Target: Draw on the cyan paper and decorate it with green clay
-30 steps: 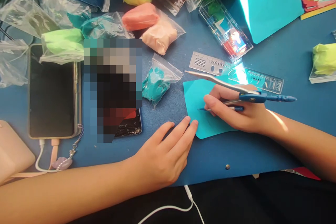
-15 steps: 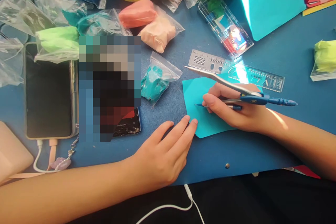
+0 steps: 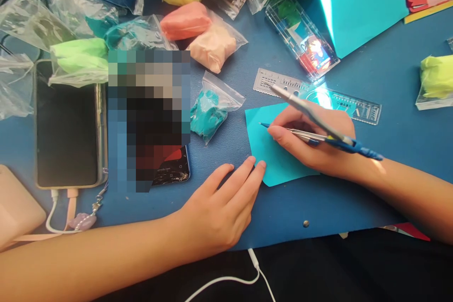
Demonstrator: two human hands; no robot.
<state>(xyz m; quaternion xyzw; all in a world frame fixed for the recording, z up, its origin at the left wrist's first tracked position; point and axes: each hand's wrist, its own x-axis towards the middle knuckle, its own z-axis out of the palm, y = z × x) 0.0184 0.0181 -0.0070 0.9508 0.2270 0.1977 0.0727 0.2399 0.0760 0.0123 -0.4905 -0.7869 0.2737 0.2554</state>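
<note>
A turquoise sheet of paper (image 3: 279, 165) lies by the table's front edge. My left hand (image 3: 226, 203) rests flat beside it, fingers extended, fingertips on its lower left corner. Over the sheet's right side, my right hand (image 3: 314, 139) is closed around a drawing compass (image 3: 300, 108) with a blue handle. One silver leg of the compass points up and left, clear of the sheet. The blue tip held between my fingers is at the paper's upper left part. Just behind lies a clear plastic ruler (image 3: 279, 82), partly hidden by the compass and my hand.
A small bag of teal clay (image 3: 208, 113) lies left of the sheet. More bagged clay (image 3: 186, 21) crowds the back. A phone (image 3: 66, 137) with cables lies at left, near a blurred-out patch. A clear plastic case (image 3: 302, 37) and another turquoise sheet (image 3: 371, 9) are behind.
My right hand has shifted slightly up and left, and the blue tip has moved up the sheet. The compass's free leg and handle have tilted. My left hand stays put.
</note>
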